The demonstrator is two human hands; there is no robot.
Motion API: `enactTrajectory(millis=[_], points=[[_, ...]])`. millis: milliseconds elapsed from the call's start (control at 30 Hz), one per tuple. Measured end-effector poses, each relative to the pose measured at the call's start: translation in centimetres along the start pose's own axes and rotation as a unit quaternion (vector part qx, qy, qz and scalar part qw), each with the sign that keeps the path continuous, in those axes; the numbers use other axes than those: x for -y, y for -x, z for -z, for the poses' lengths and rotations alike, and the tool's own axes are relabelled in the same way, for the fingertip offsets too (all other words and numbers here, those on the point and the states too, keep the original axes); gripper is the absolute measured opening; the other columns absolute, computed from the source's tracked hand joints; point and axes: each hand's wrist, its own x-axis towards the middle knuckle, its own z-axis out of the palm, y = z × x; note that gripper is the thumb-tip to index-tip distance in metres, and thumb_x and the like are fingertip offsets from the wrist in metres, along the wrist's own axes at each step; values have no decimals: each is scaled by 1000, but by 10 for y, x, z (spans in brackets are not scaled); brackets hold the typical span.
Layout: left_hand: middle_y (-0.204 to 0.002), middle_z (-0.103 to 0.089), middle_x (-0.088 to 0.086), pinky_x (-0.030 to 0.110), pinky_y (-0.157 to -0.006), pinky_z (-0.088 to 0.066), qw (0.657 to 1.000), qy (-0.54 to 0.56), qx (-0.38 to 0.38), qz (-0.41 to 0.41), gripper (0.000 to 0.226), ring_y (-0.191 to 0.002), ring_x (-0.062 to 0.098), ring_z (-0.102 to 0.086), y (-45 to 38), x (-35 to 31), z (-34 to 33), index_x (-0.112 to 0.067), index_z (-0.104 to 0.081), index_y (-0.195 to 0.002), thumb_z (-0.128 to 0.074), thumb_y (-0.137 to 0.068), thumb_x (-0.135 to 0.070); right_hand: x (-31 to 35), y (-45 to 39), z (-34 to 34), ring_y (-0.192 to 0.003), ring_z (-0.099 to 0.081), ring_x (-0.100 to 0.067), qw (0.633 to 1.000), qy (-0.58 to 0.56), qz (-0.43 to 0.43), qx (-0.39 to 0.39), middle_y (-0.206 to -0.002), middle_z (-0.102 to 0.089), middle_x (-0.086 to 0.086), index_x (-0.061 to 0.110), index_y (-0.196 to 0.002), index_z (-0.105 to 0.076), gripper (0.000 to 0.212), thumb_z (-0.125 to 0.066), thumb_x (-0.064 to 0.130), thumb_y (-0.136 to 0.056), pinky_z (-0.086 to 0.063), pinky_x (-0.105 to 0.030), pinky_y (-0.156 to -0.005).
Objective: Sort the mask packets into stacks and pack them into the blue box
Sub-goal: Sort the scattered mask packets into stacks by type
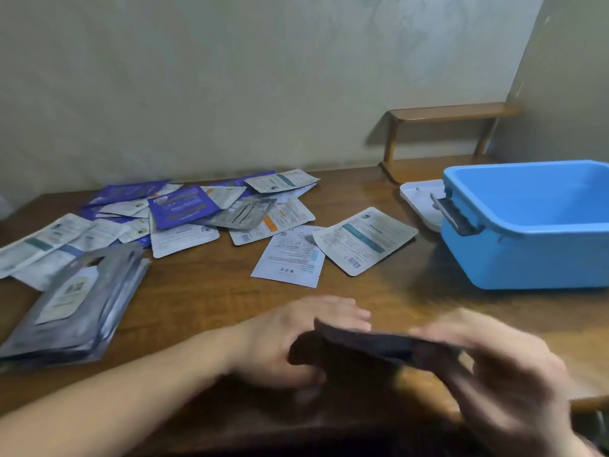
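Both hands hold a dark stack of mask packets edge-on above the table's front edge. My left hand grips its left end and my right hand its right end; both are blurred. The open blue box stands at the right, with nothing visible inside. A silver-grey stack of packets lies at the left. Loose packets, white, purple and silver, are scattered across the back of the table. Two white packets lie nearer the box.
The box's white lid lies flat behind the box's left side. A small wooden shelf stands against the wall at the back right. The wooden table shows bare wood between the stacks and my hands.
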Motion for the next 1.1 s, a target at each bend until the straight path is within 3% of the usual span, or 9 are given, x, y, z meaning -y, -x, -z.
enactTrajectory(millis=[67,167,233,300,400,533,700,833,1100], points=[[-105,-65,-39,7,-89,-44,982,153,-76,78,27,-105,-16,-58,7,-12,-6,-27,-64,-110,-68,-89,-10,7,-49,-13,-68,-66,0,994,-41,-80,-66,-78,-72,14,27,-84,-74,11,-72,16,-83,-48,-9,-61],[-110,-74,6,27,-78,-58,884,384,-228,142,20,-102,22,-70,14,-13,-14,-9,-74,-109,-67,-89,-12,-15,-111,-41,-63,-64,1,972,-97,-210,-49,-72,-74,9,19,-79,-75,7,-72,16,-85,-50,-15,-56],[-111,-73,14,28,-60,-58,809,490,-268,184,31,-95,28,-71,23,-11,-9,-5,-70,-113,-67,-85,-17,-34,-134,-62,-64,-67,-7,934,-189,-303,-27,-73,-75,1,9,-81,-73,7,-71,14,-87,-51,-21,-57],[-109,-73,14,26,-53,-55,780,512,-298,201,36,-88,25,-72,35,-9,1,-4,-68,-114,-66,-81,-19,-47,-143,-85,-70,-72,-19,895,-256,-365,-3,-83,-76,-11,6,-92,-72,7,-69,11,-87,-57,-30,-61],[-106,-73,17,27,-62,-57,762,488,-367,214,40,-90,28,-72,65,-3,17,-6,-66,-117,-70,-78,-17,-54,-155,-118,-75,-71,-27,869,-288,-403,9,-88,-75,-16,11,-98,-70,10,-68,10,-88,-60,-38,-71],[-112,-73,8,37,-89,-56,724,422,-494,230,61,-103,24,-70,129,8,46,-31,-55,-128,-79,-73,-20,-41,-183,-177,-53,-57,-18,888,-257,-369,98,-65,-67,-6,11,-95,-70,7,-68,13,-89,-45,-26,-42],[-110,-73,-10,23,-76,-57,698,230,-610,297,33,-99,5,-69,211,29,70,-30,-71,-110,-77,-78,-27,-3,-225,-277,-47,-39,-16,904,-227,-310,187,-63,-54,-10,7,-88,-71,11,-68,17,-89,-28,-21,-39],[-100,-73,-21,20,-87,-52,699,125,-596,376,18,-99,-5,-65,252,58,66,-34,-72,-102,-72,-85,-26,15,-238,-342,-35,-45,0,933,-166,-252,197,-61,-57,4,10,-90,-74,7,-71,15,-86,-32,-12,-36],[-102,-66,-27,7,-80,-45,734,-25,-505,454,14,-101,-6,-60,283,92,43,-40,-69,-101,-67,-88,-38,0,-214,-385,-80,-62,-9,949,-6,-203,241,-87,-69,8,26,-94,-75,12,-72,32,-84,-45,-25,-70]])
